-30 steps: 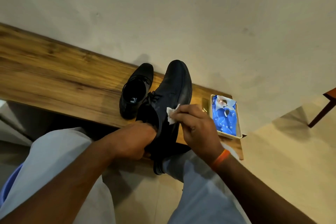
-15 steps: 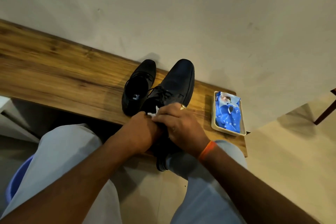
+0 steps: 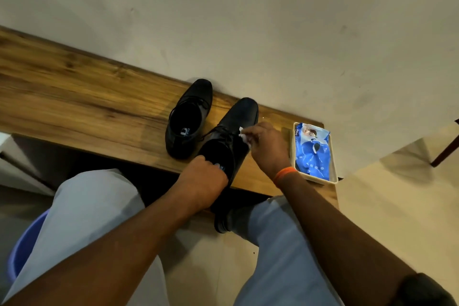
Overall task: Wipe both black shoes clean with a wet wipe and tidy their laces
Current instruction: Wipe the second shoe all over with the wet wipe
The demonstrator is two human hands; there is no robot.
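My left hand (image 3: 202,182) grips the near shoe's (image 3: 232,131) heel on the table (image 3: 74,97); my right hand (image 3: 267,146) pinches a wipe (image 3: 243,134) against its side.

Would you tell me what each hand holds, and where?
Left hand grips the nearer black shoe at its heel opening; right hand pinches a wet wipe.

Half a second ago our two hands were bunched together over the heel opening of the nearer shoe (image 3: 233,131); now they have parted. Our right hand (image 3: 267,148) has slid out to the shoe's right flank beside the laces, pinching the white wipe (image 3: 243,134) against the leather, while our left hand (image 3: 202,181) has dropped back to grip the heel rim. The shoe, raised and tilted a second ago, now lies lower, toe toward the wall.
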